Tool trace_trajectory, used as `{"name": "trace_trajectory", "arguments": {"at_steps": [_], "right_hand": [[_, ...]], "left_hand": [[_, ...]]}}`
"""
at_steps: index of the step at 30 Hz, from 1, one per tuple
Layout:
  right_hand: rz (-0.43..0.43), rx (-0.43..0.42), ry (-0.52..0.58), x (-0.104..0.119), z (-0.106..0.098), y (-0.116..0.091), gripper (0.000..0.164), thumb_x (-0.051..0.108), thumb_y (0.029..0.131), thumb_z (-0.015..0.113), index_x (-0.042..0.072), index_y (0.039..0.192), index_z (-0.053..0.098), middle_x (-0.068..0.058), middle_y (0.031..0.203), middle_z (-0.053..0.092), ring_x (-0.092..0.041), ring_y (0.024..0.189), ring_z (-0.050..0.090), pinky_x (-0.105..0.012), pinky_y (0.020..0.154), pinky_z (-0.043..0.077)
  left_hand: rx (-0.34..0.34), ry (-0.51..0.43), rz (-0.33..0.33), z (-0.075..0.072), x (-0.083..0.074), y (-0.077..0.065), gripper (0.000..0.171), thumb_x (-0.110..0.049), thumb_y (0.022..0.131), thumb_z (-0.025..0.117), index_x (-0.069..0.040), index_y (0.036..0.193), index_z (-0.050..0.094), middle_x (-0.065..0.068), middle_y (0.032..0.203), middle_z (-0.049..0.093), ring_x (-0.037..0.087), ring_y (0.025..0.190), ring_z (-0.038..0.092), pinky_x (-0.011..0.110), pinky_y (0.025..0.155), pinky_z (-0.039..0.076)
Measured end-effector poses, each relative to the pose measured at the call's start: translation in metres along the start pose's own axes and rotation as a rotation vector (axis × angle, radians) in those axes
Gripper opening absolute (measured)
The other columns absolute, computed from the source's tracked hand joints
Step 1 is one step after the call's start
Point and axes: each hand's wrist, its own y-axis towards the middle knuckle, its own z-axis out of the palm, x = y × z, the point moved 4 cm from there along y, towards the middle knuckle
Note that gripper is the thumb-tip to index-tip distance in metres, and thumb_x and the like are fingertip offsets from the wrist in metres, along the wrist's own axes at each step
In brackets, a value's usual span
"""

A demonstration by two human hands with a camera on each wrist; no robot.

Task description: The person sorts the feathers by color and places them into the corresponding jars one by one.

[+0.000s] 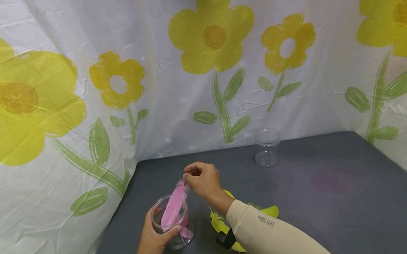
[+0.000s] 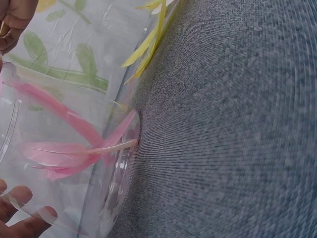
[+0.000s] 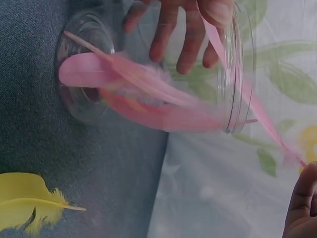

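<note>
My left hand (image 1: 155,234) holds a clear plastic jar (image 1: 177,244) upright on the dark table, fingers around its side and thumb across the near wall. Above the jar's open mouth, my right hand (image 1: 206,181) pinches a pink feather (image 1: 175,204) by its upper end; the feather slants down into the jar. More pink feathers (image 3: 148,84) lie inside the jar, seen through its wall in the right wrist view. Several yellow feathers (image 1: 219,222) lie on the table beneath my right forearm, which partly hides them.
A second clear jar (image 1: 267,153) stands near the table's back edge, right of centre. The dark cloth-covered table (image 1: 332,213) stretches to the right. A white curtain (image 1: 164,119) printed with yellow flowers hangs behind and at both sides.
</note>
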Motion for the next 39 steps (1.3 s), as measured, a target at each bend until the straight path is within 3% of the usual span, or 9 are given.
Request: {"name": "trace_trajectory", "arguments": {"at_steps": [10,16,27,39], "right_hand": [[-0.039,0.027,-0.059,-0.003,0.008,-0.003,0.006,0.008,0.084,0.073,0.010,0.089,0.073,0.007,0.076,0.064,-0.008,0.069,0.061,-0.024,0.061,0.051],[-0.075,0.086,-0.101,-0.008,0.017,-0.008,0.005,0.008,0.084,0.074,0.011,0.088,0.073,0.009,0.075,0.064,-0.005,0.068,0.060,-0.022,0.061,0.051],[-0.004,0.238,-0.198,-0.018,0.030,-0.020,0.005,0.008,0.083,0.074,0.008,0.088,0.074,0.011,0.071,0.062,-0.003,0.064,0.056,-0.021,0.060,0.049],[-0.005,0.292,-0.219,-0.019,0.031,-0.023,0.006,0.011,0.084,0.075,0.010,0.090,0.074,0.013,0.073,0.062,-0.002,0.065,0.057,-0.021,0.060,0.049]], "left_hand": [[-0.005,0.008,-0.002,0.001,-0.001,0.002,0.096,-0.019,0.074,0.085,-0.007,0.147,0.025,0.022,0.146,0.035,0.040,0.129,0.039,0.053,0.101,0.034],[-0.012,0.025,0.009,0.001,0.000,0.002,0.094,-0.018,0.074,0.085,-0.007,0.146,0.026,0.023,0.145,0.036,0.045,0.129,0.037,0.057,0.101,0.033],[0.008,0.033,-0.003,0.000,0.000,0.000,0.097,-0.024,0.075,0.085,-0.006,0.147,0.023,0.022,0.146,0.034,0.047,0.131,0.034,0.057,0.101,0.035],[0.001,0.042,0.013,-0.001,0.001,0.001,0.095,-0.023,0.075,0.085,-0.005,0.146,0.024,0.023,0.145,0.035,0.047,0.130,0.036,0.057,0.100,0.035]]}}
